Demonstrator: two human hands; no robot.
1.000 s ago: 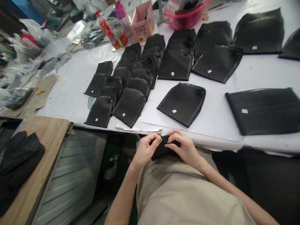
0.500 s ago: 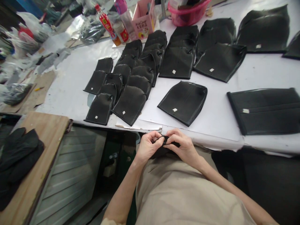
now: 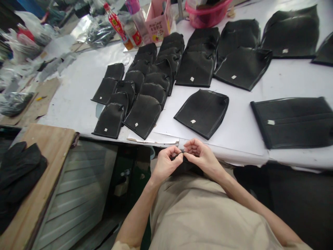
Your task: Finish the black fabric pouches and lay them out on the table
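Note:
My left hand [image 3: 165,163] and my right hand [image 3: 202,157] meet at the table's front edge, just above my lap. Both are closed in a pinch, thumb tips almost touching, on a piece of black material [image 3: 186,168]. Most of that piece hangs below the fingers and is hidden, so its full shape does not show. Just beyond the hands lies a flat black panel [image 3: 203,113] with a small white sticker. To its left, several smaller black panels [image 3: 143,116] lie in overlapping rows.
A wide black panel [image 3: 299,123] lies on the white table [image 3: 73,90] at right. Along the back stand a red-labelled bottle [image 3: 116,21], a pink box [image 3: 157,27] and a pink basin [image 3: 206,17]. At lower left, black cloth [image 3: 22,177] rests on a wooden board [image 3: 56,142].
The fingers of my right hand have shifted and spread a little, while the thumbs have come closer together. The dark piece between the fingers shows less. The panels have not moved on the table.

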